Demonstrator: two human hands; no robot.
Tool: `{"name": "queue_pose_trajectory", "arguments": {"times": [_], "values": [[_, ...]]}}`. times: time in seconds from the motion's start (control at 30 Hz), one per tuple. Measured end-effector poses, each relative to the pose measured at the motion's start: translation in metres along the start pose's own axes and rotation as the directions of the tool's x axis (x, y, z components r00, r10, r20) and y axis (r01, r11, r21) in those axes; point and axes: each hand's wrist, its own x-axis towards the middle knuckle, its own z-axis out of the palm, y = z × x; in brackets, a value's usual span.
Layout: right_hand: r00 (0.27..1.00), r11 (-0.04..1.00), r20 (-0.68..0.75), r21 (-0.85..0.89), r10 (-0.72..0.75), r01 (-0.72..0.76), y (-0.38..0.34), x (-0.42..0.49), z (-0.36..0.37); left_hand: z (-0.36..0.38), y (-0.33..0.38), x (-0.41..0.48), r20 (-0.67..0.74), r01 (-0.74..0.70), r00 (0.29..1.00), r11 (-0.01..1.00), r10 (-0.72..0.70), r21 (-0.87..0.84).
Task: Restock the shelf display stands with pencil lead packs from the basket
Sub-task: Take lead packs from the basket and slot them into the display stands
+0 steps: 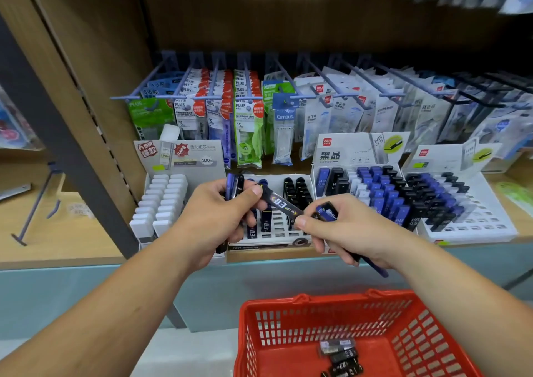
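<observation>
My left hand point(215, 218) grips a bunch of blue and black pencil lead packs point(234, 187) in front of the shelf. A black pack marked 0.3 point(281, 203) spans between both hands: my left thumb lies on one end, my right thumb and finger pinch the other. My right hand point(343, 232) also holds more blue and black packs point(327, 210). Behind the hands stands a white display stand point(277, 232) with a few packs and open slots. Down at the bottom, the red basket point(288, 324) holds several black packs point(340, 356).
A stand of white packs point(161, 200) sits left of the middle stand. Two fuller stands of blue, black and white packs point(380, 192) point(450, 197) sit to the right. Correction tapes hang on pegs point(248, 111) behind. A wooden shelf upright point(72, 117) rises at left.
</observation>
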Motion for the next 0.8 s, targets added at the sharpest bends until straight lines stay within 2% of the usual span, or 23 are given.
{"name": "queue_pose_trajectory", "arguments": {"times": [0.13, 0.23, 0.3, 0.5, 0.6, 0.7, 0.8], "values": [[0.998, 1.0, -0.059, 0.023, 0.023, -0.022, 0.002, 0.003, 0.006, -0.004, 0.001, 0.0, -0.008, -0.001, 1.0, 1.0, 0.001, 0.013], [0.947, 0.995, -0.321, -0.096, -0.018, -0.013, 0.009, 0.011, -0.001, -0.008, -0.001, 0.001, -0.098, -0.018, 0.995, 0.997, 0.026, 0.076], [0.901, 0.979, -0.423, -0.204, -0.094, 0.006, 0.016, 0.016, -0.006, -0.009, -0.003, 0.002, -0.134, -0.016, 0.99, 0.993, 0.032, 0.115], [0.898, 0.902, -0.4, -0.431, -0.186, -0.005, 0.025, 0.027, 0.0, -0.004, -0.007, 0.003, -0.129, 0.004, 0.991, 0.982, 0.021, 0.19], [0.91, 0.828, -0.361, -0.559, -0.203, -0.037, 0.023, 0.033, 0.003, -0.004, -0.008, 0.003, -0.154, 0.011, 0.988, 0.979, 0.021, 0.203], [0.919, 0.794, -0.341, -0.605, -0.199, -0.052, 0.025, 0.037, 0.008, -0.005, -0.008, 0.002, -0.164, 0.011, 0.986, 0.976, 0.026, 0.218], [0.909, 0.807, -0.36, -0.588, -0.208, -0.049, 0.025, 0.042, 0.01, -0.007, -0.008, 0.001, -0.168, 0.016, 0.986, 0.975, 0.022, 0.22]]}}
